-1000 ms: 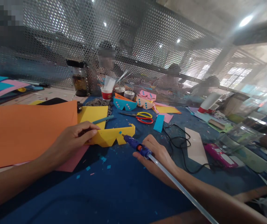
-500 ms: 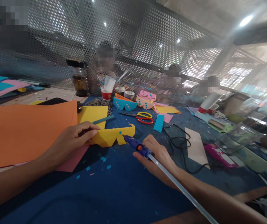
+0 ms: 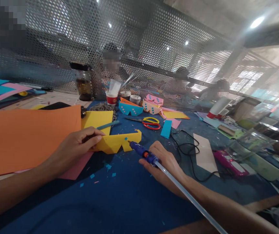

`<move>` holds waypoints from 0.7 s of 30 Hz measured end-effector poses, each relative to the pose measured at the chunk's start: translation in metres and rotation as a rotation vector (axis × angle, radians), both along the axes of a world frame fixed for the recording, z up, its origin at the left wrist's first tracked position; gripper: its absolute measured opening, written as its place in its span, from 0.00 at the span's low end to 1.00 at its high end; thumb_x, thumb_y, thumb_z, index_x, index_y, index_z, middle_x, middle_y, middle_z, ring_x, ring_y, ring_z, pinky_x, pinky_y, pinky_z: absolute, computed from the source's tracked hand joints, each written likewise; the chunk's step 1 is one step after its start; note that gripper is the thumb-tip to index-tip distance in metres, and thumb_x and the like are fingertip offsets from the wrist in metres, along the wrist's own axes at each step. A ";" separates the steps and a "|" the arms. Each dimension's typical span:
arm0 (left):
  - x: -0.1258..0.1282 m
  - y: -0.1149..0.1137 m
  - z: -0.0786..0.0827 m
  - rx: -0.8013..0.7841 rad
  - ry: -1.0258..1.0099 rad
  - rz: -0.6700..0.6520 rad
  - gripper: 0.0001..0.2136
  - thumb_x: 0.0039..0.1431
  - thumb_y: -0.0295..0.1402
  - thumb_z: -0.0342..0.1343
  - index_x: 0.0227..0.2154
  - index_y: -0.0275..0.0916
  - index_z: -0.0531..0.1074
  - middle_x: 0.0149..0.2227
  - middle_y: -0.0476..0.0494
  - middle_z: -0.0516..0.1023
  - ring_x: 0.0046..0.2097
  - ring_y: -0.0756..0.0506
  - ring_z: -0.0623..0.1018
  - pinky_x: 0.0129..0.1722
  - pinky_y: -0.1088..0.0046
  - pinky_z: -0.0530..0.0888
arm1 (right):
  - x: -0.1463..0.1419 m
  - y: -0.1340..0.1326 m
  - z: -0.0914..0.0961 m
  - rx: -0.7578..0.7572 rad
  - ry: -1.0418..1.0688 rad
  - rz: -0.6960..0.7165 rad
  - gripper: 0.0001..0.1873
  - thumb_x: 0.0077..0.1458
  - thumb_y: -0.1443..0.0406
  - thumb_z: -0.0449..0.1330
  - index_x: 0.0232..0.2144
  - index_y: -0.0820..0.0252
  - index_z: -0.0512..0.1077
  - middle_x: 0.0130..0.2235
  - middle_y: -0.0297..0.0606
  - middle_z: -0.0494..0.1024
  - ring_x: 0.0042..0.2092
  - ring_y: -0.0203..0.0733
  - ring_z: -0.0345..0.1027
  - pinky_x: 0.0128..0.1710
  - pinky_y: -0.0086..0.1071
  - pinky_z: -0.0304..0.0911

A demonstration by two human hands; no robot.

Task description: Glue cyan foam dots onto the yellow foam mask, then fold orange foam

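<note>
Between thumb and fingers, my left hand pinches the left end of a yellow paper cutout shaped like glasses. One small blue paper square sits on its front. My right hand is wrapped round a blue glue gun, from whose back a long clear glue stick sticks out. The gun's nozzle is at the cutout, close beside the blue square; whether it touches cannot be made out. Several blue paper bits lie on the blue table surface below.
Scissors with red and yellow handles lie beyond the cutout. Finished-looking blue paper glasses stand behind them. A black cord loops near a magenta power strip on the right. Orange paper lies left, and a lidded jar stands behind.
</note>
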State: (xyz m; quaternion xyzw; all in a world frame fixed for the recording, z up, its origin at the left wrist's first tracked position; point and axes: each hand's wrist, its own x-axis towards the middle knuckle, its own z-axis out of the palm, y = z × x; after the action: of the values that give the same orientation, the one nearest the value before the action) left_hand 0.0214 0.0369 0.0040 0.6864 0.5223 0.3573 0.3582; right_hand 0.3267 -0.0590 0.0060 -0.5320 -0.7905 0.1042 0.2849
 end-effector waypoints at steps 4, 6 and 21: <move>0.000 0.000 0.000 0.008 -0.001 -0.001 0.22 0.56 0.56 0.59 0.39 0.42 0.81 0.38 0.46 0.81 0.41 0.41 0.81 0.37 0.69 0.82 | 0.000 -0.001 0.000 0.003 -0.001 0.006 0.11 0.69 0.56 0.61 0.37 0.55 0.69 0.41 0.34 0.69 0.34 0.36 0.69 0.34 0.30 0.61; 0.000 0.001 -0.001 0.016 0.002 0.002 0.22 0.56 0.56 0.59 0.38 0.42 0.81 0.38 0.46 0.81 0.41 0.41 0.81 0.37 0.69 0.82 | 0.000 -0.002 0.000 0.008 0.003 0.006 0.11 0.70 0.56 0.61 0.37 0.55 0.69 0.41 0.34 0.69 0.33 0.35 0.68 0.34 0.30 0.61; 0.000 0.002 -0.001 0.028 0.025 0.016 0.23 0.55 0.57 0.58 0.38 0.43 0.81 0.37 0.47 0.81 0.40 0.40 0.81 0.36 0.68 0.82 | 0.000 -0.002 0.001 0.003 0.000 0.005 0.12 0.70 0.56 0.61 0.36 0.55 0.69 0.41 0.34 0.69 0.33 0.35 0.69 0.33 0.30 0.61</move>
State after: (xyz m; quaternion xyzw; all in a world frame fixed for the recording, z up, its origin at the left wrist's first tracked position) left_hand 0.0211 0.0385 0.0027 0.6917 0.5271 0.3586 0.3393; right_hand 0.3267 -0.0606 0.0074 -0.5295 -0.7921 0.1037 0.2852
